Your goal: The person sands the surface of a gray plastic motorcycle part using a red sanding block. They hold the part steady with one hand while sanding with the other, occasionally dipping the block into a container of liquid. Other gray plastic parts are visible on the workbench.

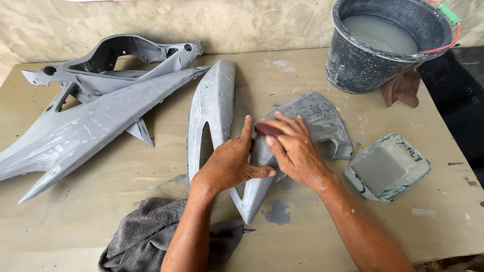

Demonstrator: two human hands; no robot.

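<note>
Both arms reach up from the bottom of the view and meet in the middle of the surface (312,236). The left hand (229,163) lies flat on a long grey panel (214,108), its fingers curled loosely over the edge and its thumb pointing up. Its grip is not closed on anything; it just presses down on the panel. The right hand (297,148) is bent at the wrist, with its fingers pressed together on a small dark red pad (267,130). The pad sits on the grey panel, right next to the left thumb.

The panel lies in the middle of the surface, with one pointed end near the person and a long hole in it. A wet dark spot sits by that point.

A grey cloth (146,234) lies under the left arm. More grey panels (91,118) rest to the left. A round dark bucket (383,48) of cloudy water stands at the top right, with a brown rag (403,88) beside it. A square tub (388,168) of grey water sits near the right wrist.
</note>
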